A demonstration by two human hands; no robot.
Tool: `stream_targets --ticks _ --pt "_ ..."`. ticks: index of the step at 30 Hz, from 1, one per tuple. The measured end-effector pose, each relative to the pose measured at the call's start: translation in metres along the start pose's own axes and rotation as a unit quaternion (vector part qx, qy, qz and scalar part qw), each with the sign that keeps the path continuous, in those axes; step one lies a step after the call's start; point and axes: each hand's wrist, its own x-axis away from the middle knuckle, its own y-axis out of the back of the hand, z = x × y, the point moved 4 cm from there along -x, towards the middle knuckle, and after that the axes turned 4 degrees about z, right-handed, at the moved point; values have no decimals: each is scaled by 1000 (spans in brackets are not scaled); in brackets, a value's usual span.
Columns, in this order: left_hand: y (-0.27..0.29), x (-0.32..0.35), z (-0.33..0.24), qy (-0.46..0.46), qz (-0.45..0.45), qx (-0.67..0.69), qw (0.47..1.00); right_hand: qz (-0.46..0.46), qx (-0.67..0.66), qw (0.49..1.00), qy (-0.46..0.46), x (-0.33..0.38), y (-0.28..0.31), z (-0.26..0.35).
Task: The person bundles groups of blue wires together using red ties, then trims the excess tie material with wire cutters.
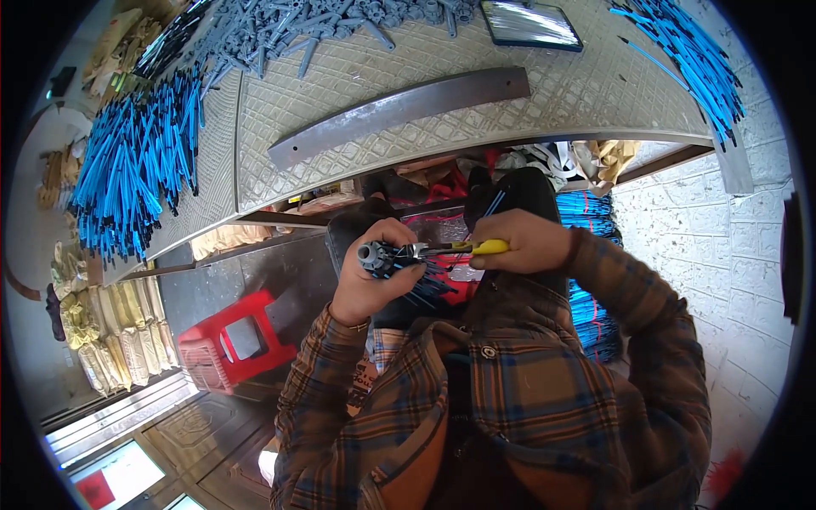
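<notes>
My left hand [364, 285] is closed around a grey plastic hub-like part [369, 254] with a round hollow end facing up. Black pieces and thin blue rods [435, 287] fan out below it over my lap. In my right hand [534, 241] is a pair of pliers with yellow handles [490, 246], the fingers wrapped round the grip. The metal jaws [418, 252] reach to the part beside my left fingers; what they grip is too small to make out.
The patterned table [586, 93] ahead carries a curved-looking metal bar [404, 109], grey plastic parts [297, 25], a dark-framed shiny panel [531, 24] and blue rods [136, 161]. A red stool [280, 327] stands left; bundled blue rods [588, 319] stand right, by the white brick wall [680, 246].
</notes>
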Motion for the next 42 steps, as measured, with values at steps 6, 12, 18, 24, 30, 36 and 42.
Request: stream_targets --ticks 6,12,18,24,30,36,42 --pt "-4 -3 -2 -11 11 -32 999 51 100 994 -19 7 27 31" --pt "-4 -3 -3 -10 42 -44 998 48 93 994 3 14 26 31" --pt "-6 -3 -3 -4 51 -62 997 46 121 991 -25 19 28 41" --pt "-6 -2 0 3 51 -56 997 55 143 986 -65 23 33 56" --pt "-9 -3 0 9 13 6 1000 55 92 988 -110 30 16 52" --pt "-7 3 5 57 -5 58 997 -39 -134 987 -77 17 -50 3" --pt "-2 5 8 50 17 70 996 -54 -179 982 -30 5 -63 -11"
